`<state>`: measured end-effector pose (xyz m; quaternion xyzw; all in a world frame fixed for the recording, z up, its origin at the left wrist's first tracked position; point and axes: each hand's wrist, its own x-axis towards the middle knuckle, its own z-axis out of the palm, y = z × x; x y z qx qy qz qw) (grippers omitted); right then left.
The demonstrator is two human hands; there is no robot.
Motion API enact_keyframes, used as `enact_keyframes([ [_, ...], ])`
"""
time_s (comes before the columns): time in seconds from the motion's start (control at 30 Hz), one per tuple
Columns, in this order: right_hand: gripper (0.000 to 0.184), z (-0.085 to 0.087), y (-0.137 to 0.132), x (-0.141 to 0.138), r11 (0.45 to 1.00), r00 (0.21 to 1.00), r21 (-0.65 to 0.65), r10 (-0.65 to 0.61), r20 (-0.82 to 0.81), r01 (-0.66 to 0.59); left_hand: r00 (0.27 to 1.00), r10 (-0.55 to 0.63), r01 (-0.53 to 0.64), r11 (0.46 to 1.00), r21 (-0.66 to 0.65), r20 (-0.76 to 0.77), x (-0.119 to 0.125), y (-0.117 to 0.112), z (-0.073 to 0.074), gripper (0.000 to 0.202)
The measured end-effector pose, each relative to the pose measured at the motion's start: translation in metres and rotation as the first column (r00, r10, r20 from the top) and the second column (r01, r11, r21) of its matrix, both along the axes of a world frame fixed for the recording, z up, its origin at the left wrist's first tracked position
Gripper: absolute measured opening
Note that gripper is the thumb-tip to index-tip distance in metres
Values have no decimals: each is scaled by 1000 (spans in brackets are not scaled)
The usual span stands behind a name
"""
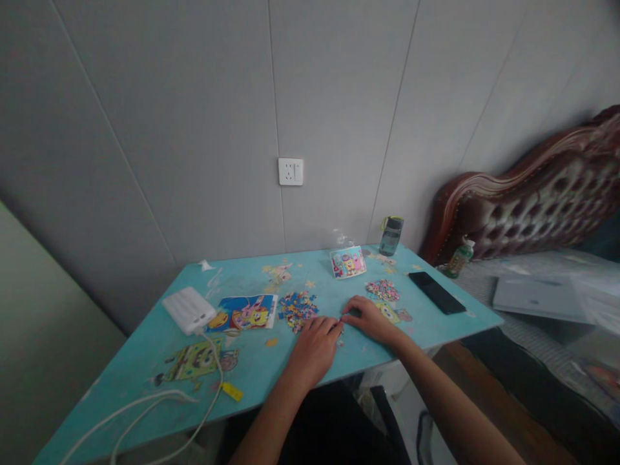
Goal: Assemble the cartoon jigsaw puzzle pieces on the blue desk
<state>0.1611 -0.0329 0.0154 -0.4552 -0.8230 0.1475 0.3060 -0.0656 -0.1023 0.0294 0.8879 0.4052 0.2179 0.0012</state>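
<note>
My left hand [316, 345] and my right hand [367, 318] meet near the table's front edge, fingertips close together. The fingers of both are closed in a pinch. Whatever sits between them is too small to make out. Just beyond my left hand lies a loose pile of blue and yellow jigsaw pieces [296, 309]. A second pile of pinkish jigsaw pieces [382, 290] lies beyond my right hand. A few tiny pieces [340, 340] show on the tabletop between my wrists.
The turquoise cartoon table [261, 378] carries a blue cartoon picture sheet [245, 312], a small picture card [347, 262], a white power bank [188, 310] with cables, a black phone [436, 292] and a water bottle [391, 236]. Right of it, a bed holds a laptop [540, 298] and a green bottle [459, 258].
</note>
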Motion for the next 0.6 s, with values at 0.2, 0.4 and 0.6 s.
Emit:
enact_keyframes([
  [0.2,25,3,-9,1,1000,1000,17,-22,16,21,1000,-3,3,1000,2,-4,0,-1,1,43],
  [0.4,23,6,-21,2,997,996,40,-67,54,65,999,34,-34,999,3,30,1,-2,0,40],
  [0.6,20,7,-23,-2,995,995,21,-102,16,101,999,23,-24,1000,8,42,0,0,-1,42],
])
